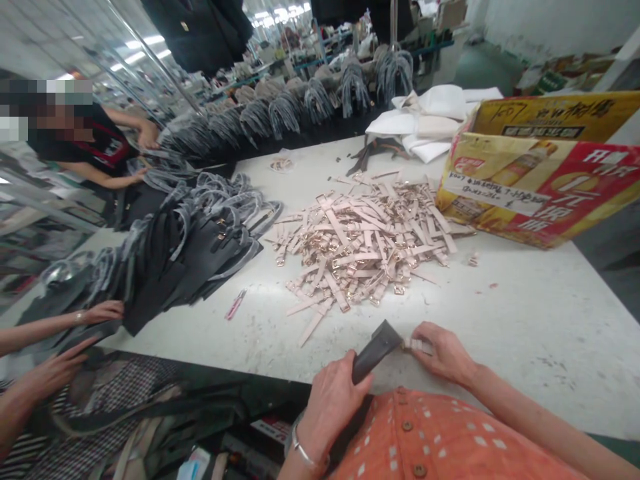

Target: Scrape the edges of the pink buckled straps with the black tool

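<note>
My left hand [333, 400] is closed round the lower end of a dark strap-like piece [376, 350] that angles up over the table's near edge. My right hand [443, 350] pinches a small pale pink tab [415, 345] right at the dark piece's upper tip. A big heap of pale pink straps with gold buckles [363, 243] lies on the white table [525, 313] just beyond my hands. My orange dotted top fills the bottom of the view.
A yellow and red cardboard box [540, 180] lies at the right. Black bags with wrapped handles [195, 240] are stacked at the left, where another person's hands [100, 312] rest. A second person works at far left. A pink pen [235, 305] lies loose.
</note>
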Tool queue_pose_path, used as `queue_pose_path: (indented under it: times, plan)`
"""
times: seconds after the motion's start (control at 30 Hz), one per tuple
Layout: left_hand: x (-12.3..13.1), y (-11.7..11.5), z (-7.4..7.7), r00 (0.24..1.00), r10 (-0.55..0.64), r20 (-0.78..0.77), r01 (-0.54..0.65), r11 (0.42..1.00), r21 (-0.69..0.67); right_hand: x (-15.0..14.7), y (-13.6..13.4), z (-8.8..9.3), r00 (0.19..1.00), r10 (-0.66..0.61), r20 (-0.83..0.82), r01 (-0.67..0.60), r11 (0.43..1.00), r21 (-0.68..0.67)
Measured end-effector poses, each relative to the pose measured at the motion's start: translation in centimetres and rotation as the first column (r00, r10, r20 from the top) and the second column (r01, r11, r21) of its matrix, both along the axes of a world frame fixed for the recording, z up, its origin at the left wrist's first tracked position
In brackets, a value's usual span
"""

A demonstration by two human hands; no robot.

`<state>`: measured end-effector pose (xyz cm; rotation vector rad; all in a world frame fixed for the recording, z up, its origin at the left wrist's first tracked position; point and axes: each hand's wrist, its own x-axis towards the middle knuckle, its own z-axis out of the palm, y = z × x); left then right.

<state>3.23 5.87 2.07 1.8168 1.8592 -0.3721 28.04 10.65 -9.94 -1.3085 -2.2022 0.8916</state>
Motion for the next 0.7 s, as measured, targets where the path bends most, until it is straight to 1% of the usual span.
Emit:
queue_pose_path:
  times: [0.07, 0.1, 0.2, 0.3, 0.37, 0.47, 0.57, 0.7]
  plan:
    - [-0.5, -0.2, 0.6, 0.999, 0.041, -0.005, -0.041, 0.999, 0.006, -0.6, 0.1, 0.7, 0.999, -0.034, 0.038, 0.037, 0.996, -0.077]
    - [-0.7, -0.3, 0.9, 0.998, 0.062, -0.006, -0.062, 0.998, 0.010, -0.8, 0.3, 1.1, 0.999, -0.028, 0.040, 0.032, 0.993, -0.111]
    - [-1.1, -0.9, 1.4, 0.993, 0.115, -0.005, -0.115, 0.993, 0.026, -1.4, 0.9, 2.0, 0.997, 0.060, -0.043, -0.066, 0.984, -0.164]
    - [-1.1, -1.4, 1.4, 0.990, 0.138, 0.006, -0.139, 0.990, 0.021, -1.5, 1.4, 2.2, 0.986, 0.129, -0.102, -0.145, 0.974, -0.172]
    - [-0.9, -1.8, 1.3, 0.990, 0.141, 0.011, -0.141, 0.990, 0.007, -1.3, 1.5, 2.0, 0.985, 0.164, -0.060, -0.171, 0.974, -0.150]
    - [-0.4, -2.2, 1.0, 0.991, 0.133, -0.007, -0.133, 0.991, -0.026, -0.5, 1.3, 1.4, 0.972, 0.215, 0.096, -0.211, 0.976, -0.045]
    - [0.2, -2.4, 0.7, 0.995, 0.100, -0.002, -0.100, 0.994, -0.054, 0.4, 0.9, 0.9, 0.950, 0.216, 0.225, -0.229, 0.973, 0.033]
    - [0.8, -2.4, 0.2, 0.999, 0.026, 0.025, -0.024, 0.997, -0.069, 1.1, 0.5, 0.5, 0.950, 0.188, 0.248, -0.214, 0.973, 0.082]
